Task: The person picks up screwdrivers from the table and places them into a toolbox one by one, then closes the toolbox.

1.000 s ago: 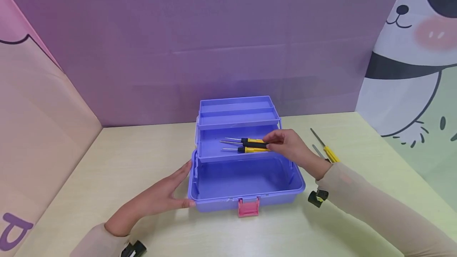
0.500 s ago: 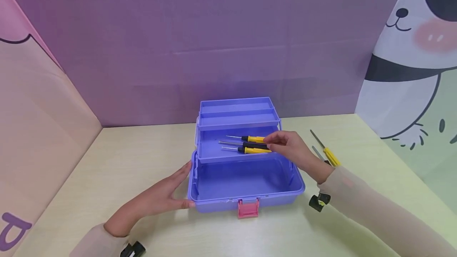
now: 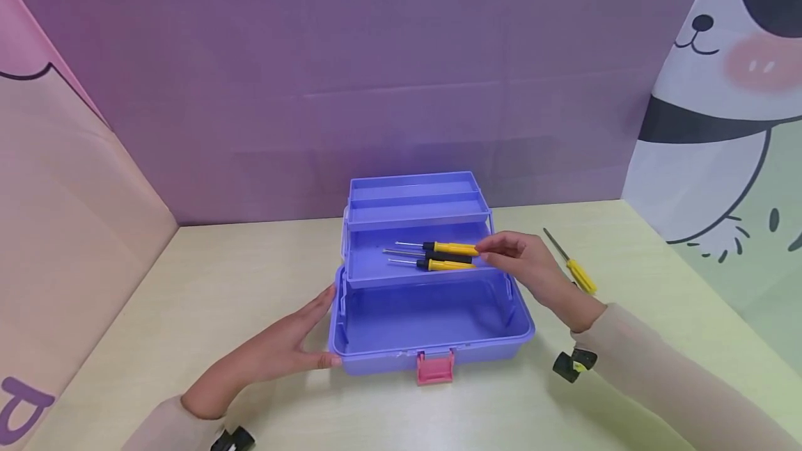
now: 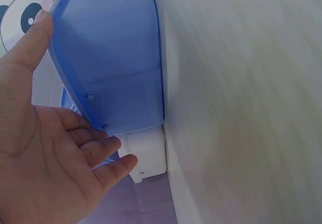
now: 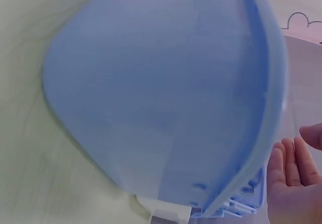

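Note:
A purple toolbox [image 3: 379,363] with a pink latch [image 3: 435,369] stands with its tiered trays raised. Three screwdrivers lie side by side in the middle tray [image 3: 363,239]: a yellow one [image 3: 457,248] at the back, a black-handled one [image 3: 451,257], and another yellow one [image 3: 443,265] in front. My right hand [image 3: 532,266] hovers at the tray's right end, its fingertips close by the back yellow handle; the right wrist view shows thumb and fingers [image 5: 292,166] apart. Straight fingers of my left hand [image 3: 276,348] rest against the box's left side, thumb at the front corner.
Right of the box, a yellow-handled screwdriver [image 3: 579,273] lies on the table [image 3: 263,256]. Something dark beside it is mostly hidden by my right wrist. The top tray [image 3: 416,209] holds nothing visible. A purple backdrop [image 3: 401,89] rises behind.
My right hand has let go of the black-handled screwdriver, which now lies in the middle tray, and has moved right. My left hand has stayed on the box.

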